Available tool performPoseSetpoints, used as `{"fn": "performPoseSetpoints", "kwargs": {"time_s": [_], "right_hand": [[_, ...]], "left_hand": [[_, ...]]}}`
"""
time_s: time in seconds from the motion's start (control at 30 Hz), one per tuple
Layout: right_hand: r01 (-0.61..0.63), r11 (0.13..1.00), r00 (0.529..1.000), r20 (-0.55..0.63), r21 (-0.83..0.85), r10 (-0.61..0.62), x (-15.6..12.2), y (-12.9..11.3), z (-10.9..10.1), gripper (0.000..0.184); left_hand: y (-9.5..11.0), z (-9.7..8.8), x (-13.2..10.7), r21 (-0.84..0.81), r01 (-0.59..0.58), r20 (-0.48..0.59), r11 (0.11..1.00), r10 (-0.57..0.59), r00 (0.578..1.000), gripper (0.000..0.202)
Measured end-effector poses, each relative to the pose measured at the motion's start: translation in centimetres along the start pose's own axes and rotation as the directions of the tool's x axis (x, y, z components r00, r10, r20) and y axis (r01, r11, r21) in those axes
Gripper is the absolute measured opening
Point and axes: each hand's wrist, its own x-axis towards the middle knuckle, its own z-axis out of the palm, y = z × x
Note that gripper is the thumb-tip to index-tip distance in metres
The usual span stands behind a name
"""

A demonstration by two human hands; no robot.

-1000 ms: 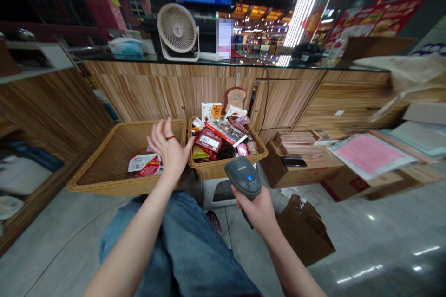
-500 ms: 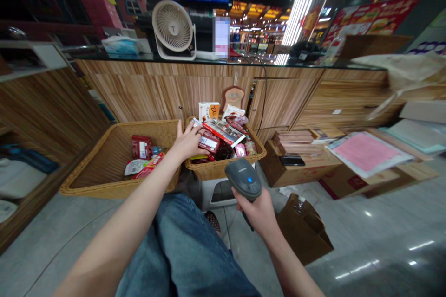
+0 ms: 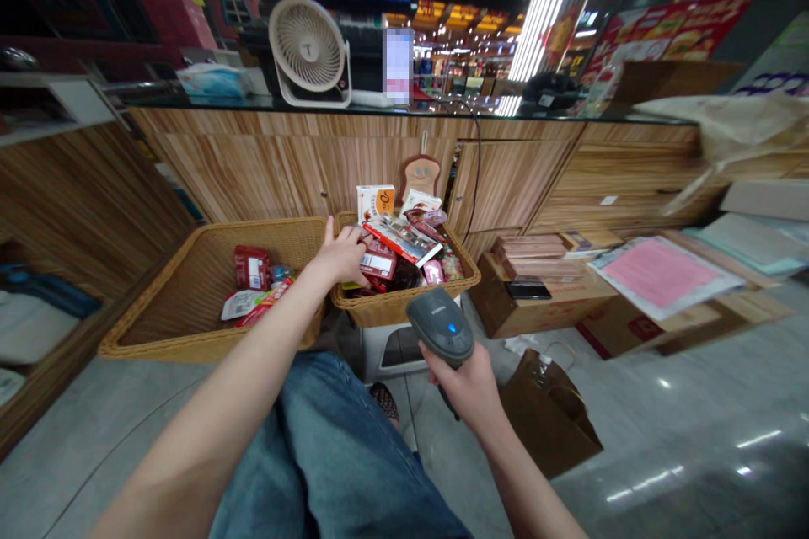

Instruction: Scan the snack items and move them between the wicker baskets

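Observation:
My right hand (image 3: 471, 379) is wrapped round the handle of a dark grey barcode scanner (image 3: 441, 327), which has a lit blue light on top. My left hand (image 3: 343, 257) reaches over the near left side of the fuller wicker basket (image 3: 404, 309), its thumb raised apart from the fingers. The fingertips lie at a dark red packet (image 3: 379, 261) and partly hide behind the hand. Around it in this basket are a red and silver long pack (image 3: 404, 239), a white and orange box (image 3: 375, 203) and several other snack packs.
Left of it stands a second wicker basket (image 3: 158, 269) holding a few packets, including a red one (image 3: 251, 268). A brown paper bag (image 3: 549, 421) is on the floor at right. Cartons (image 3: 543, 307) with a black phone (image 3: 528, 290) stand beyond. A counter with a fan (image 3: 308, 50) runs behind.
My left hand has drawn its fingers in slightly over the packets. My right hand still holds the scanner in nearly the same place. The whole view has shifted a little.

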Motion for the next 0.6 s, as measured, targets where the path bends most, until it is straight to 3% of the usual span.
{"fn": "performPoseSetpoints", "kwargs": {"time_s": [0.23, 0.37, 0.5, 0.6], "right_hand": [[-0.013, 1.000, 1.000, -0.022, 0.004, 0.013, 0.0, 0.0, -0.1, 0.030], [-0.007, 1.000, 1.000, -0.015, -0.001, 0.007, 0.0, 0.1, 0.0, 0.029], [-0.018, 1.000, 1.000, -0.005, 0.015, 0.018, 0.0, 0.1, 0.1, 0.028], [-0.011, 1.000, 1.000, -0.004, 0.023, 0.011, -0.1, 0.0, 0.1, 0.028]], "left_hand": [[-0.9, 0.2, 1.7, -0.112, -0.010, 0.129, 0.994, 0.024, 0.991, 0.105], [-0.6, -1.1, 1.4, -0.085, -0.027, 0.130, 0.996, 0.037, 0.991, 0.090], [0.0, -2.7, -0.1, -0.028, -0.086, -0.058, 0.996, 0.085, 0.995, 0.076], [0.4, -2.9, -2.0, 0.023, -0.093, -0.241, 0.995, 0.096, 0.966, 0.080]]}}
